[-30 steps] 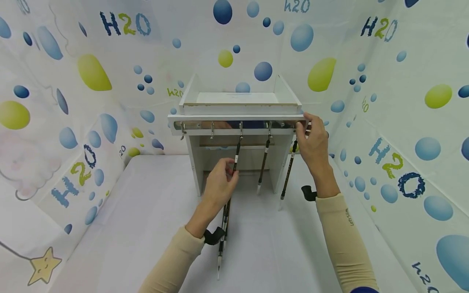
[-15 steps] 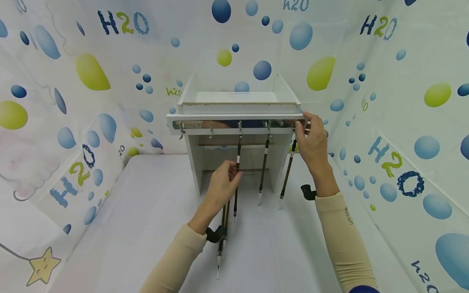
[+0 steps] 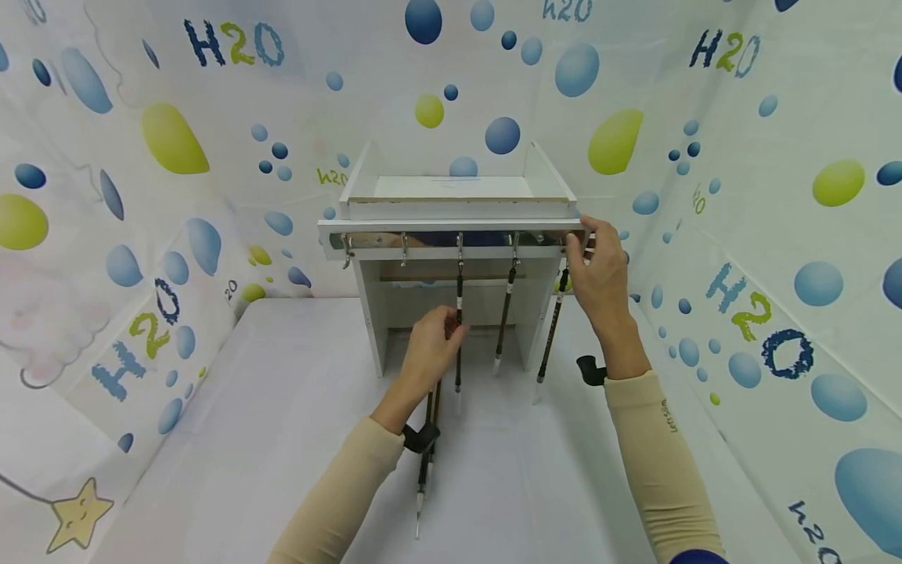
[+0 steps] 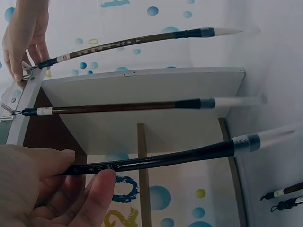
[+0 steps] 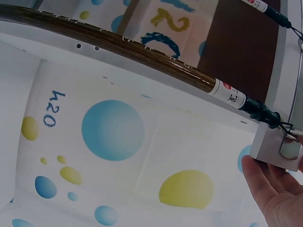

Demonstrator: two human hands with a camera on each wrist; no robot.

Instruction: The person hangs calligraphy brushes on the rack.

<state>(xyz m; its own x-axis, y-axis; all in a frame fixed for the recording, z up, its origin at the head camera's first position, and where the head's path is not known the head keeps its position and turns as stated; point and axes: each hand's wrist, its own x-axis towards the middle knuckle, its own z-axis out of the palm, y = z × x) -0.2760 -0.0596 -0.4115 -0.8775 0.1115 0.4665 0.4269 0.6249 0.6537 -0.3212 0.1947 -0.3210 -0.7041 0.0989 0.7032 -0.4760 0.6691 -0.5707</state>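
A black-handled calligraphy brush [image 4: 189, 157] with a capped tip hangs from the middle hook [image 3: 460, 244] of a white rack. My left hand [image 3: 430, 348] pinches its handle between thumb and fingers. To the right, a second brush [image 3: 504, 321] and a third brush [image 3: 553, 333] hang tip down by their loops. My right hand [image 3: 600, 274] grips the right end of the rack's hook rail [image 3: 451, 225], close to the third brush's loop. In the right wrist view, the fingers [image 5: 258, 177] lie under the rail's end, and that hand is partly cut off.
Two hooks at the left, including the end hook [image 3: 347, 251], hold nothing. More brushes [image 3: 423, 478] lie on the white tabletop [image 3: 296, 439] beneath my left wrist. An open tray [image 3: 458, 188] tops the rack, and patterned sheeting [image 3: 211, 117] surrounds the table.
My left hand has shifted slightly right, and the brush it holds has swung from a slant to nearly vertical. My right hand stays at the rail's end.
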